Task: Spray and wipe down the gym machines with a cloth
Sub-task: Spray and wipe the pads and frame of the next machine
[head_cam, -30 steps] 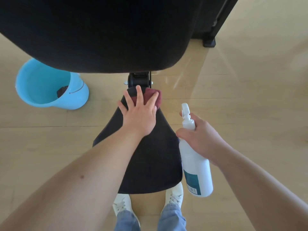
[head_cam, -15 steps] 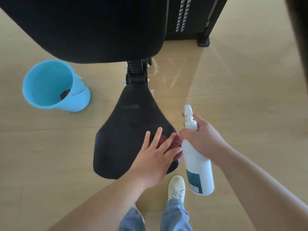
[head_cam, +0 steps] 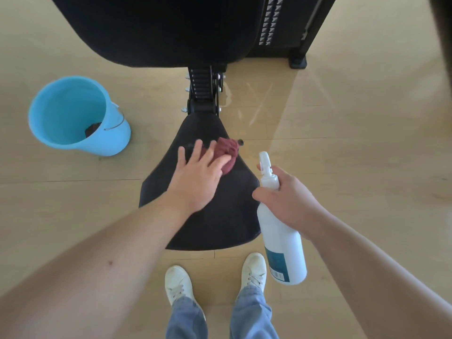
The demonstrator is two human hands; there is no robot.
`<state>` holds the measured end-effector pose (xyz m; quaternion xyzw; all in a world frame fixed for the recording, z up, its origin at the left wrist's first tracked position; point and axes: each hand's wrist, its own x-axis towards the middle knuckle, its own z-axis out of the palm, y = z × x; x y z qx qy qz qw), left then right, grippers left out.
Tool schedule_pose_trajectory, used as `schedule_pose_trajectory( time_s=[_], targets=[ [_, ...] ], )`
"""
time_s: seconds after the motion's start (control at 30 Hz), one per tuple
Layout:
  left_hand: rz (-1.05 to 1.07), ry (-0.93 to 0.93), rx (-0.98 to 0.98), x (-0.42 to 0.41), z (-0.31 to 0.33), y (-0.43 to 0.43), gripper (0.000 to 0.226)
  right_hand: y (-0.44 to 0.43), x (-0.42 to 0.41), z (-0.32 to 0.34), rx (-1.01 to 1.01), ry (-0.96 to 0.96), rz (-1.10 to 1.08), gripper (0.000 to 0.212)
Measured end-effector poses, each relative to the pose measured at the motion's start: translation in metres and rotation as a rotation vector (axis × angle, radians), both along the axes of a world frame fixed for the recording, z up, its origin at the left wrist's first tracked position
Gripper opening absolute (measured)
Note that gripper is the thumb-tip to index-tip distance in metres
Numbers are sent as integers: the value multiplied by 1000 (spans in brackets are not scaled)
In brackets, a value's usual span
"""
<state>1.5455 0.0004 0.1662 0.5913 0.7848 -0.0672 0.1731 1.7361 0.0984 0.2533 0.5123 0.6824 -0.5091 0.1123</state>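
Observation:
A black padded seat [head_cam: 220, 216] of a gym machine lies below me, joined by a black bracket [head_cam: 204, 94] to a large black back pad [head_cam: 159, 28] above. My left hand [head_cam: 198, 177] presses a dark red cloth [head_cam: 227, 150] flat onto the seat's narrow upper part, fingers spread and straight. My right hand [head_cam: 288, 199] grips the neck of a white spray bottle [head_cam: 281, 231] with a teal label, held upright just right of the seat, nozzle pointing up.
A light blue bucket [head_cam: 73, 113] with something dark inside stands on the wooden floor to the left. A black weight stack and frame post [head_cam: 297, 33] rise at the upper right. My white shoes [head_cam: 178, 285] stand just below the seat.
My left hand has slid the cloth from the seat's lower right edge back up toward its narrow end. The bottle stays in my right hand beside the seat.

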Motion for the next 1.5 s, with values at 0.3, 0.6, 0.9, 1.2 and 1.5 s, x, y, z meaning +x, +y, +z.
schedule_pose_trajectory(
  time_s=[0.3,0.6,0.9,1.2,1.5],
  targets=[
    [-222,-119,-63,51,18,-105,60,-10,-16,4,11,5,34,14],
    [206,-38,-32,-33,-8,-10,52,-13,-45,-3,14,8,100,31],
    [304,-11,50,-25,-14,-23,51,-12,-45,-4,27,-8,50,38],
    [31,-62,-24,13,10,-157,42,-23,-55,3,-7,14,66,32],
    [241,-47,-41,-48,-14,-47,52,-22,-55,-3,-4,-12,62,36]
  ],
)
